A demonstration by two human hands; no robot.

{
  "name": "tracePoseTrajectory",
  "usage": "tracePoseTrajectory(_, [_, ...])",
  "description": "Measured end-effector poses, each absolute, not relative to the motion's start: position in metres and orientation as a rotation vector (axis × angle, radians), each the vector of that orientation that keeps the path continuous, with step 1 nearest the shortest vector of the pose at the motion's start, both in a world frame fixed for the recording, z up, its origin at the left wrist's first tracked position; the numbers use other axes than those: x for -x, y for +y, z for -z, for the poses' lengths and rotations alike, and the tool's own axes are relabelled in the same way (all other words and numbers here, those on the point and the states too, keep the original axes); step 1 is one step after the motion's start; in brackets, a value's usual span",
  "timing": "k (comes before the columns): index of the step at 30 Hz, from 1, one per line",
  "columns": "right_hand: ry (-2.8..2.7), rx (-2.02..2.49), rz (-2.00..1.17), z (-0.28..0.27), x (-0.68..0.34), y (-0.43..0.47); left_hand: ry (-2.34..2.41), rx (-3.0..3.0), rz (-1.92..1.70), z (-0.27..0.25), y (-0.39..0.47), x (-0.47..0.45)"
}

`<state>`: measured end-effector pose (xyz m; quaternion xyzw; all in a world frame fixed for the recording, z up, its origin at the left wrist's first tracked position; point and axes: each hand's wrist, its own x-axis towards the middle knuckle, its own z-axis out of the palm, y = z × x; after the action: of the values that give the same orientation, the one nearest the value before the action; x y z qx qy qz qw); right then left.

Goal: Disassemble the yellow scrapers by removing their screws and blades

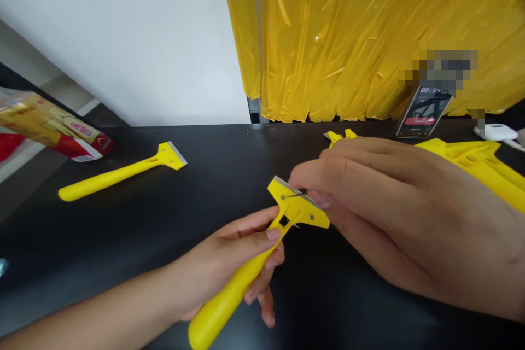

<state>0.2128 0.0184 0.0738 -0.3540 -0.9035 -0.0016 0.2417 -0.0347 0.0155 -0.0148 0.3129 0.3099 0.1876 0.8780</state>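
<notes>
So the left hand [233, 254] is curled snugly round the yellow scraper [251, 276], holding it above the black worktop [229, 186], handle slanting from lower left up to the head. The right hand [394, 213] is just right of that head, fingertips pinched on a thin tool [295, 194] pointing left at 1 of 2 screws [283, 197].

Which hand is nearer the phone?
Right. The right hand is in front of the phone; the left hand is farther off, to its left, gripping a yellow scraper.
</notes>
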Motion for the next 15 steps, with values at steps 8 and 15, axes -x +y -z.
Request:
tracePoseTrajectory(8, [-2.637,0.999,-0.008,-0.086,-0.222,0.006,0.572,-0.726,-0.287,0.015,0.019,0.036])
tracePoseTrajectory(15, [-2.685,0.942,-0.040,-0.083,-0.226,0.001,0.556,-0.722,-0.216,0.017,0.023,0.040])
